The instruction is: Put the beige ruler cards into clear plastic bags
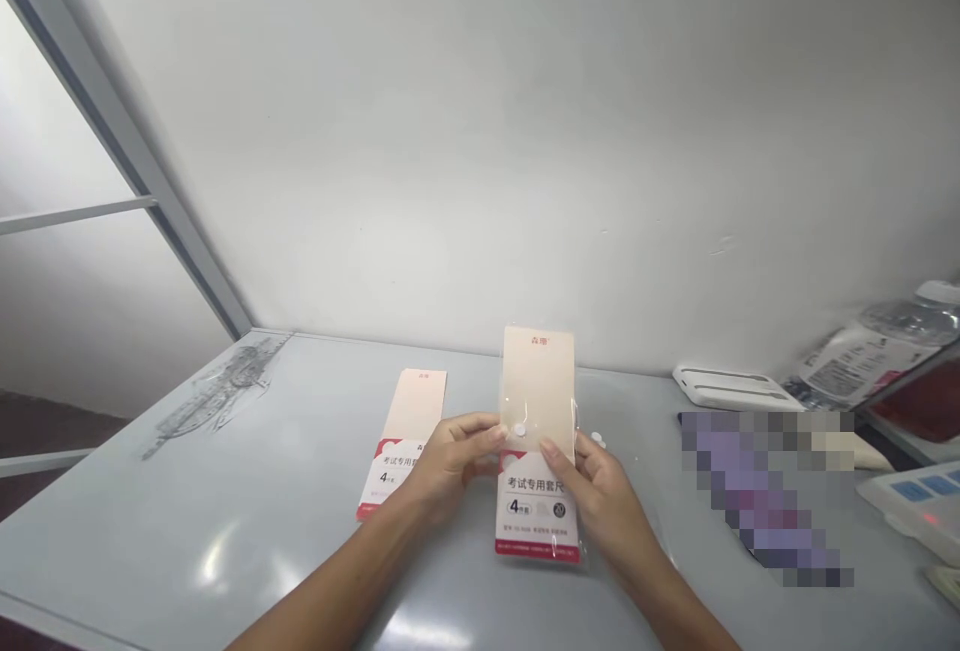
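Both hands hold up a card in a clear plastic sleeve [538, 386], upright above the table. Its top is cream; the lower part is white with red trim and Chinese print. My left hand [457, 456] is closed on its left edge, with the fingertips by a small white round spot [519, 429]. On the right edge, my right hand [592, 481] pinches it, thumb across the front and fingers behind. A similar cream, white and red card [416, 406] lies on the table to the left, partly hidden by my left hand; whether it is one card or a stack, I cannot tell.
The grey table [247, 491] meets a pale wall at the back. Small white round bits [598, 439] lie behind my right hand. To the right are a white slotted device [735, 388], a blurred-out purple item [757, 501], a plastic bottle [862, 361] and a white device with blue keys [919, 501].
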A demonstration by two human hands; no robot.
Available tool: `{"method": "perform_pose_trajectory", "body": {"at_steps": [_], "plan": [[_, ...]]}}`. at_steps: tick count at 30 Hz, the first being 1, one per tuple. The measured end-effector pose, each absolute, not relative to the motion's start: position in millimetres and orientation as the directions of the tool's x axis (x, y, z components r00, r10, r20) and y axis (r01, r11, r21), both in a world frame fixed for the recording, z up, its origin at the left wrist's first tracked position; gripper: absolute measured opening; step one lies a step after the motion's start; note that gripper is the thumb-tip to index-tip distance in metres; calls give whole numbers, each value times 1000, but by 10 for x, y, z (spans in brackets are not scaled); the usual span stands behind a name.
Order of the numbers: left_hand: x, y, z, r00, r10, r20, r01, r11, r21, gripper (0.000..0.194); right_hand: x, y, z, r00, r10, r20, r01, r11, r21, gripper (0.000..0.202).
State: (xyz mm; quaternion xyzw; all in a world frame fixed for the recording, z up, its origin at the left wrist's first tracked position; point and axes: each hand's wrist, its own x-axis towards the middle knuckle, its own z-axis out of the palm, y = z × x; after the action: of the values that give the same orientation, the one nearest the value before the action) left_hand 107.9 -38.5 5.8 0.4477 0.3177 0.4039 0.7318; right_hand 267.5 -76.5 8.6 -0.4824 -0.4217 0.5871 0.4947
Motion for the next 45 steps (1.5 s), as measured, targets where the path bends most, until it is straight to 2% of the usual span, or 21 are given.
{"method": "perform_pose_trajectory", "body": {"at_steps": [4,11,15,20,22,24,26,28,31,34,36,39,42,45], "plan": [[1098,-374,-43,406,904,-131,-231,241,943,25,2659,-765,49,-101,988,-115,-129,-128,-983,40],[1106,-380,-90,378,925,-45,-101,89,991,32,2633,-764,-41,-134,985,-105,-114,-121,-986,41],[1126,-407,-104,380,923,-56,-24,70,997,34,2618,-764,-85,-145,986,-86,-105,-102,-989,40],[1130,-404,-169,302,952,-51,119,15,993,38,2596,-778,-77,-174,980,-97,-42,-106,-993,41],[1129,-394,-201,257,966,-43,182,-5,983,40,2606,-771,-76,-177,978,-111,17,-110,-994,43],[1128,-384,-222,201,979,-20,274,-37,961,42,2642,-749,-92,-135,984,-116,171,-93,-981,43],[1119,-368,-225,122,992,45,394,-90,915,44,2708,-712,-115,-38,995,-95,424,-70,-903,43],[1088,-339,-207,55,989,137,525,-145,839,47,2806,-664,-130,58,997,-55,671,-80,-737,44],[962,-247,-153,38,981,190,710,-160,685,48,3014,-587,-121,145,989,-41,848,-145,-509,44],[741,-115,-90,-47,994,99,842,-14,539,51,3265,-532,-113,269,962,-52,887,-268,-376,46],[580,-36,-53,-143,990,-17,889,136,438,56,3419,-514,-134,350,936,-45,880,-345,-326,52],[399,31,-7,-218,960,-174,918,263,298,68,3569,-511,-187,406,910,-84,872,-413,-264,59],[320,41,35,-247,937,-249,912,311,267,76,3615,-514,-212,417,898,-140,863,-439,-248,60],[299,31,67,-262,932,-249,899,329,287,74,3617,-509,-195,426,887,-180,844,-461,-272,56]]}}
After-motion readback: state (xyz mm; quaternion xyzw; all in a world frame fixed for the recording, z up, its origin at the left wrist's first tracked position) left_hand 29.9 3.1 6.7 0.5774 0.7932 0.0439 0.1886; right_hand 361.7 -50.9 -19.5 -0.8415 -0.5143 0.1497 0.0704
